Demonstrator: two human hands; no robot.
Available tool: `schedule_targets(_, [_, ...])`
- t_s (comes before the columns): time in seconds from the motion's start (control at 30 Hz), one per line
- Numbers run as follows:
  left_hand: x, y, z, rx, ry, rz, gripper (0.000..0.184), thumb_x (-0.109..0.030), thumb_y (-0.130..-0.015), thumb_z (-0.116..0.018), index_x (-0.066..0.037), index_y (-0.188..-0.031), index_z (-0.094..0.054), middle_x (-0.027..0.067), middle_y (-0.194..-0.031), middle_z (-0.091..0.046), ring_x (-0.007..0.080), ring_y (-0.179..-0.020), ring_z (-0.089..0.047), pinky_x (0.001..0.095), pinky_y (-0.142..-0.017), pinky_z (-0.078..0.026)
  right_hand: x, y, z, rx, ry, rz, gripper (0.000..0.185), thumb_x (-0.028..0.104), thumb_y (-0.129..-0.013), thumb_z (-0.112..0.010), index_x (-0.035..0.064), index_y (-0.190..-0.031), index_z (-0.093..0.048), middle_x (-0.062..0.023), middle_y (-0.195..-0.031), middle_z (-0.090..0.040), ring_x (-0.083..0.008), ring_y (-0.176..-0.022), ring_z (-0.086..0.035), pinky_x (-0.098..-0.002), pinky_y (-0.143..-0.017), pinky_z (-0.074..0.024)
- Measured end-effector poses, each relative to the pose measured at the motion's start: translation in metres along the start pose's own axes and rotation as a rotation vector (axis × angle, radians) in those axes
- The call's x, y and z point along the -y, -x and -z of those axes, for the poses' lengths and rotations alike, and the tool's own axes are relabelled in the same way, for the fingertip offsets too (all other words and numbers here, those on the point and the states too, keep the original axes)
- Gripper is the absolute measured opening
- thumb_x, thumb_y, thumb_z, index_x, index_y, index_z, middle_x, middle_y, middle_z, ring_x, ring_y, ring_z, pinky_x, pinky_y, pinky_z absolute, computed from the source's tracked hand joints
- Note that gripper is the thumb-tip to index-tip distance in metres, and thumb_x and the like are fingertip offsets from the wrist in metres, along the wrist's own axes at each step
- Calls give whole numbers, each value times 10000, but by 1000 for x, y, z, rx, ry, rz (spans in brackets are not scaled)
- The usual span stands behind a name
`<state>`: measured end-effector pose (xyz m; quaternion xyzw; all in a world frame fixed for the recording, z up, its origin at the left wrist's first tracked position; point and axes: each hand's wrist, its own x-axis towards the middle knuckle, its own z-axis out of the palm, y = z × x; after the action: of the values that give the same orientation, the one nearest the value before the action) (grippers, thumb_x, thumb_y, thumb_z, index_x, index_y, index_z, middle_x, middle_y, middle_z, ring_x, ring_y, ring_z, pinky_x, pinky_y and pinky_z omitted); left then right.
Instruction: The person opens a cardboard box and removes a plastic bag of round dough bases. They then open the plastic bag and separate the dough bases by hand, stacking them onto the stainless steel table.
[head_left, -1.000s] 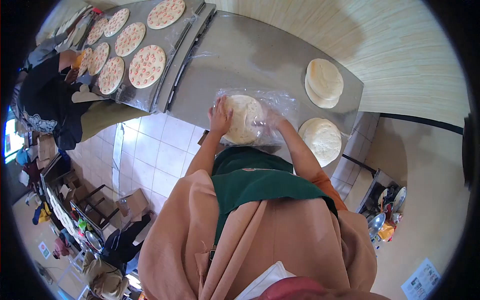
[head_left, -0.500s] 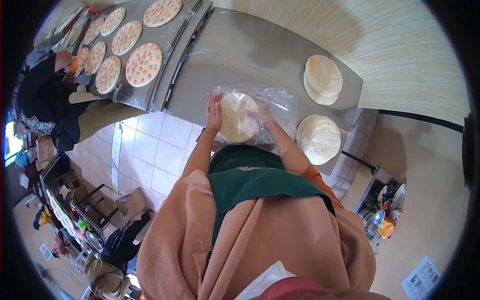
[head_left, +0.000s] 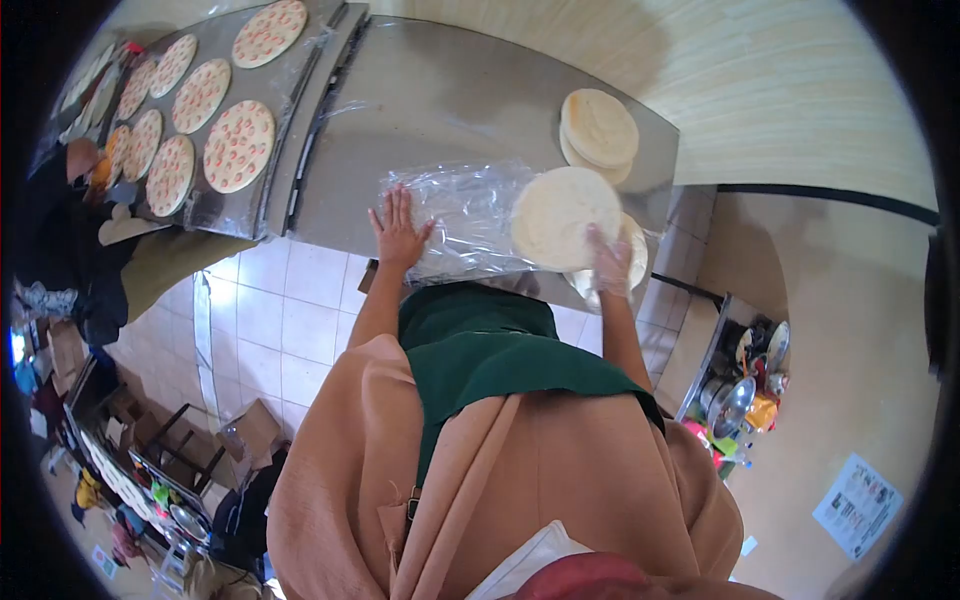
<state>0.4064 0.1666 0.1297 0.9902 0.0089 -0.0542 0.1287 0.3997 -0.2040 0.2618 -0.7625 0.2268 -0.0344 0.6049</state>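
A pale round flatbread (head_left: pixel 562 215), like a plain pizza base, is held by its lower right edge in my right hand (head_left: pixel 608 265). That hand wears a thin clear glove. The bread overlaps the right end of a clear plastic bag (head_left: pixel 462 215) lying on the metal table. My left hand (head_left: pixel 400 232) rests bare with fingers spread on the bag's left end. Partly hidden behind the held bread and my right hand is another pile of flatbreads (head_left: pixel 636 255). A further stack of flatbreads (head_left: pixel 600 128), lightly browned on top, sits farther back.
On the adjoining metal table (head_left: pixel 285 120) at left lie several topped round breads (head_left: pixel 239 146). A person in dark clothing (head_left: pixel 60 220) stands beyond it. A wall (head_left: pixel 760 100) borders the back, and a shelf with metal bowls (head_left: pixel 735 400) stands at lower right.
The flatbread that lay on the bag between my hands is gone from there. My right hand has moved right, and a flatbread is now raised there. My left hand's fingers have spread.
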Motion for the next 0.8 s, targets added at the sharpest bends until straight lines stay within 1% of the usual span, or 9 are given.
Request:
schedule_targets(0.03, [0, 1, 4, -21, 33, -27, 811, -555, -925, -451, -91, -1519, -150, 86, -1601, -99, 296, -1475, -78, 594, -1142, -9, 19, 2, 17, -73, -10, 98, 364, 151, -874, -689, -4, -1187, -584, -79, -1032, -664, -148, -911, -614, -301, -787, -506])
schedule_targets(0.1, [7, 3, 11, -90, 69, -154, 783, -494, -905, -527, -73, -1487, -214, 114, -1590, -130, 323, -1453, -150, 596, -1138, -77, 72, 18, 50, -200, 504, 337, 350, 233, -883, -660, -10, -1131, -613, -162, -967, -686, -273, -815, -666, -367, -749, -523])
schedule_targets(0.13, [9, 4, 14, -126, 86, -215, 770, -463, -895, -565, -64, -1471, -245, 128, -1584, -146, 336, -1442, -186, 597, -1137, -111, 92, 27, 52, -227, 643, 300, 341, 235, -882, -649, -5, -1122, -617, -166, -960, -684, -296, -816, -666, -382, -751, -524])
schedule_targets(0.23, [-5, 22, 35, -323, 183, 5, 820, -399, -809, -697, -62, -1436, -289, 168, -1534, -247, 370, -1374, -304, 589, -1088, -241, 100, 38, 49, -292, 1279, 189, 328, 240, -850, -622, 48, -1116, -631, -175, -914, -676, -361, -844, -652, -428, -758, -528])
schedule_targets(0.33, [-22, 28, 30, -207, 426, 647, 921, -407, -720, -777, -75, -1434, -301, 163, -1483, -330, 356, -1338, -353, 561, -1028, -331, -39, 22, 66, -49, 1447, 309, 398, 269, -816, -640, 91, -1171, -619, -159, -959, -669, -338, -928, -642, -414, -827, -513])
schedule_targets(0.43, [-24, 26, 25, -134, 459, 704, 979, -389, -653, -834, -80, -1424, -314, 165, -1390, -440, 357, -1315, -387, 551, -985, -375, -8, 61, 23, 111, 1329, 170, 456, 295, -792, -665, 97, -1199, -610, -198, -1150, -611, -351, -1063, -585, -434, -947, -456])
schedule_targets(0.6, [-8, 1, 10, 269, 598, 743, 834, -399, -666, -800, -62, -1344, -449, 150, -1296, -543, 308, -1229, -505, 553, -963, -396, 37, 72, -28, 162, 1159, 416, 494, 317, -795, -663, 98, -1231, -588, -201, -1334, -482, -373, -1201, -469, -503, -1011, -380])
schedule_targets(0.7, [-22, -4, 31, 318, 401, 766, 753, -427, -682, -771, -84, -1301, -513, 149, -1350, -518, 285, -1256, -498, 564, -967, -394, 51, 54, -45, 213, 1049, 646, 534, 303, -773, -704, 114, -1252, -566, -184, -1355, -468, -386, -1223, -443, -500, -1034, -358])
schedule_targets(0.8, [-13, 0, -3, 263, 677, 627, 793, -460, -695, -758, -130, -1357, -472, 187, -1379, -489, 414, -1321, -393, 565, -983, -400, 81, 40, -75, 371, 1053, 748, 615, 318, -748, -735, 120, -1294, -532, -170, -1410, -421, -397, -1281, -395, -485, -1077, -314])
